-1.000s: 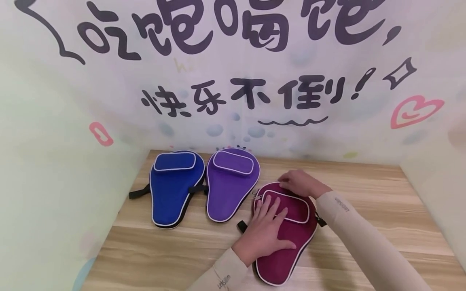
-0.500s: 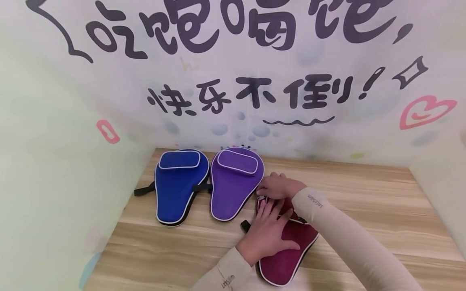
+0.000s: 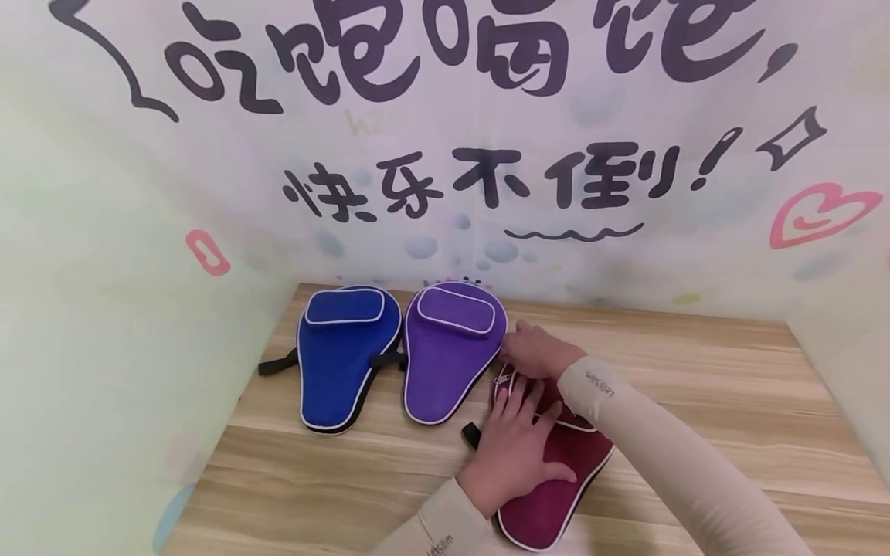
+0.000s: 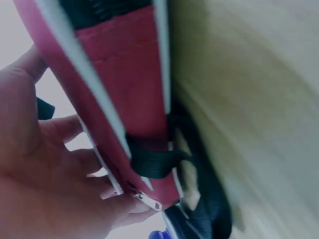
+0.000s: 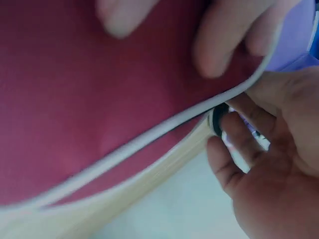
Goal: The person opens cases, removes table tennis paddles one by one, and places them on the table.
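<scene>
A maroon table tennis bat case [image 3: 542,506] with white piping lies on the wooden table, its narrow end toward me. My left hand [image 3: 511,452] rests on its front with fingers spread, covering part of the zipped pocket [image 3: 552,405]. At the case's far rounded edge is my right hand [image 3: 542,351], fingers bent downward. The right wrist view has that hand [image 5: 271,164] beside the white-piped edge; whether it pinches anything is hidden. A metal zipper pull [image 3: 502,379] shows uncovered at the case's upper left, left of the right hand. A black strap [image 3: 471,435] sticks out on the left.
To the left lie a purple case [image 3: 441,378] and a blue case [image 3: 330,378], side by side near the back wall [image 3: 389,255]. Black straps extend from their left sides. Wooden table surface [image 3: 702,386] extends to the right, beyond the right forearm.
My right hand has moved left along the far edge of the maroon case to near its zipper pull, then slightly back up. My left hand has stayed on the case. The view has shifted slightly.
</scene>
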A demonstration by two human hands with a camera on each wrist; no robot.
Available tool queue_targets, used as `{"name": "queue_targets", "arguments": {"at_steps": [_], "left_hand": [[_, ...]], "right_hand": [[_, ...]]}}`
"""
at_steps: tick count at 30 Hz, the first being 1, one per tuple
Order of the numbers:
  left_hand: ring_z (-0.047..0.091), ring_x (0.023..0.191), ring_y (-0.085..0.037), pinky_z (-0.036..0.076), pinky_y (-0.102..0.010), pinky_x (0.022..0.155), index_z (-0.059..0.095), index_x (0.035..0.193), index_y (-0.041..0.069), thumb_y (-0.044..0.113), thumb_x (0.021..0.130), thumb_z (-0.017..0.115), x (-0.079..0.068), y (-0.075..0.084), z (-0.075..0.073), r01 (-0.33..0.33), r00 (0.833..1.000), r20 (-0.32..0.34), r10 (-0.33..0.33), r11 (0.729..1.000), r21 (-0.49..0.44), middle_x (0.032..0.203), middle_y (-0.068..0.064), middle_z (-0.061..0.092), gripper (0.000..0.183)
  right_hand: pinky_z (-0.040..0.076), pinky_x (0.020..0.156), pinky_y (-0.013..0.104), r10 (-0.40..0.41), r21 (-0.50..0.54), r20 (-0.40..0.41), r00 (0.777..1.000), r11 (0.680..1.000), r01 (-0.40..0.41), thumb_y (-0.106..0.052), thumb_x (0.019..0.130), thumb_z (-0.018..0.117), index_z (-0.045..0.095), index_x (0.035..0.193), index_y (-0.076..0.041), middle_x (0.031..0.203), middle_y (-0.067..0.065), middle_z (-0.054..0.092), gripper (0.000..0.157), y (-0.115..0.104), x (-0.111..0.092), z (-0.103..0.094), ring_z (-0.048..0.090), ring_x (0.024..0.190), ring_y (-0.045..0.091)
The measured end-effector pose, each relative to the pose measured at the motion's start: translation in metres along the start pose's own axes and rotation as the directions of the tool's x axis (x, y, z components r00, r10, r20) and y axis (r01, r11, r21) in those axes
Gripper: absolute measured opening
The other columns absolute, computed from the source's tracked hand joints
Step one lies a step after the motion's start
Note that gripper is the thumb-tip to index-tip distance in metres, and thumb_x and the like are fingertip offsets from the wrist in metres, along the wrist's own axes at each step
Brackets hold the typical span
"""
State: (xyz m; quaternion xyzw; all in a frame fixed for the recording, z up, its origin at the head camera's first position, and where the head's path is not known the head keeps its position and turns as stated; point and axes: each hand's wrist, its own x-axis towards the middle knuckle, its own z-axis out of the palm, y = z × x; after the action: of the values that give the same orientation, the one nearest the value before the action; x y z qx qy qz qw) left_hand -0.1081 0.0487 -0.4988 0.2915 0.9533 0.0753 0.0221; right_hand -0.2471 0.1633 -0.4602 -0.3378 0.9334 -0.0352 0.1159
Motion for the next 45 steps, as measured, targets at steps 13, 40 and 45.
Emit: {"name": "queue_targets", "arguments": {"at_steps": [13,40,45], "left_hand": [[0.017,0.161,-0.028,0.025,-0.045,0.128,0.042,0.155,0.033,0.082,0.080,0.058,-0.001,0.004,-0.007,0.048,0.998,0.052,-0.048,0.999,-0.006,0.169,-0.005,0.029,0.091],[0.018,0.161,-0.027,0.027,-0.045,0.128,0.043,0.155,0.034,0.081,0.079,0.063,0.001,0.005,-0.005,0.077,0.996,0.045,-0.074,0.994,-0.081,0.169,-0.005,0.031,0.092],[0.016,0.161,-0.027,0.025,-0.044,0.128,0.042,0.156,0.034,0.080,0.080,0.063,0.001,0.004,-0.006,0.087,0.995,0.066,-0.080,0.990,-0.108,0.169,-0.005,0.029,0.091]], "right_hand": [[0.056,0.079,0.041,-0.052,-0.168,-0.048,0.998,0.985,0.043,0.006,0.084,0.067,0.071,0.076,-0.013,0.080,0.004,0.071,0.020,0.029,-0.012,-0.001,0.065,0.077,0.022],[0.056,0.069,0.032,0.092,0.071,-0.147,0.985,0.994,-0.083,0.000,0.095,0.065,0.077,0.084,-0.015,0.076,-0.004,0.069,0.021,0.093,-0.086,0.031,0.061,0.071,0.010],[0.056,0.074,0.036,0.147,0.115,-0.288,0.946,0.986,-0.118,0.000,0.093,0.068,0.080,0.098,-0.008,0.084,0.000,0.063,0.015,0.100,-0.106,0.053,0.060,0.080,0.014]]}}
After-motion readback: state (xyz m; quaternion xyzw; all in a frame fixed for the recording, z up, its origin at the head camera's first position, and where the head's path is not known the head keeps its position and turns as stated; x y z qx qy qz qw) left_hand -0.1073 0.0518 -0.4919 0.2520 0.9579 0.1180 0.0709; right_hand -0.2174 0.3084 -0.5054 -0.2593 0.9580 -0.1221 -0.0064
